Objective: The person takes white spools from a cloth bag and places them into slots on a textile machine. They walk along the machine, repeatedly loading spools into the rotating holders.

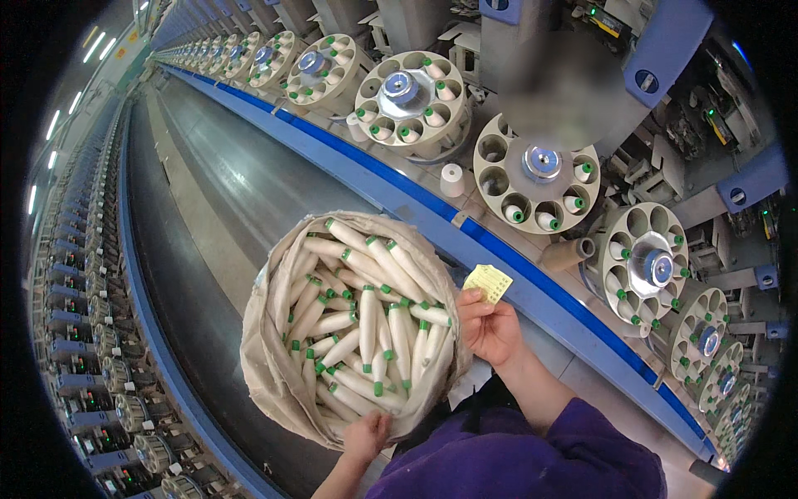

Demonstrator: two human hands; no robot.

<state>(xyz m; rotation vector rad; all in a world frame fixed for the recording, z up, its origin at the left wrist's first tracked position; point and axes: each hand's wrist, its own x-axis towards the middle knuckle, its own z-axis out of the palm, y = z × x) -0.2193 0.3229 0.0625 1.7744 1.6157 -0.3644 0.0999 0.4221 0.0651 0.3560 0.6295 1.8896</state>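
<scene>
A large off-white cloth sack (264, 366) with a rolled rim stands against my front, heaped with white yarn bobbins (366, 328) that have green ends. My left hand (366, 436) is closed at the near rim of the sack, its fingertips curled over the cloth. Beyond the sack's right side, my right hand (492, 331) pinches a small yellow paper slip (488, 284) between thumb and fingers. Marks show on the slip, and its lower edge is hidden by the fingers.
Along the right runs a winding machine with a blue rail (382, 175) and round bobbin magazines (537, 170), several pockets holding green-tipped bobbins. A white cone (452, 180) and a brown tube (568, 254) sit by them. Another machine row (104, 333) lines the left side of the aisle.
</scene>
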